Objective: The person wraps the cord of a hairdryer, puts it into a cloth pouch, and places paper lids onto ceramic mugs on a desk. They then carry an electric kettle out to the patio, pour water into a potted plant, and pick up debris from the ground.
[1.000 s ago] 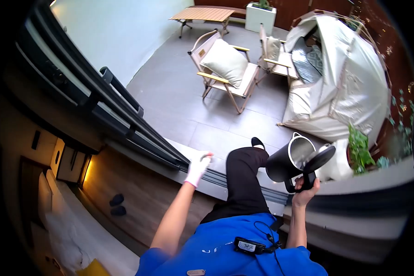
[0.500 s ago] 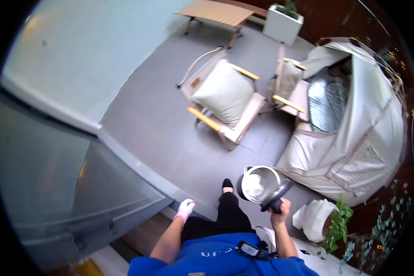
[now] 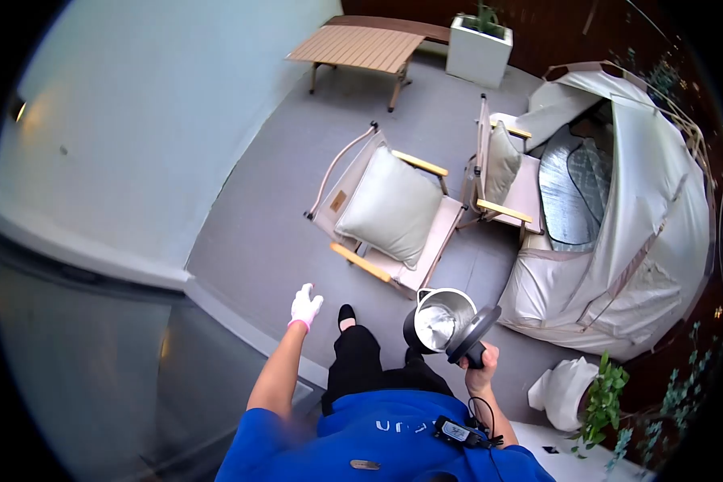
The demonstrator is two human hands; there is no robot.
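R hand (image 3: 484, 369) grips kettle (image 3: 438, 320) w/ lid (image 3: 475, 331) up; quick turn could bump nearby chair (image 3: 434, 247). L hand (image 3: 305, 307) spread, empty, i.e. no backup if grip slips.

A: What sort of place are you in?
B: Looks like you're on a small patio or terrace. Grey floor (image 3: 257, 217), pale wall (image 3: 161, 120) on your left.
A: Evidence?
B: Ahead of you: slatted table (image 3: 357, 48), two cushioned camp-style chairs (image 3: 446, 225), square white planter (image 3: 479, 60). To your right: pale tent (image 3: 659, 193), leafy plant (image 3: 606, 406).
A: Home or rental?
B: Can't tell from your view.
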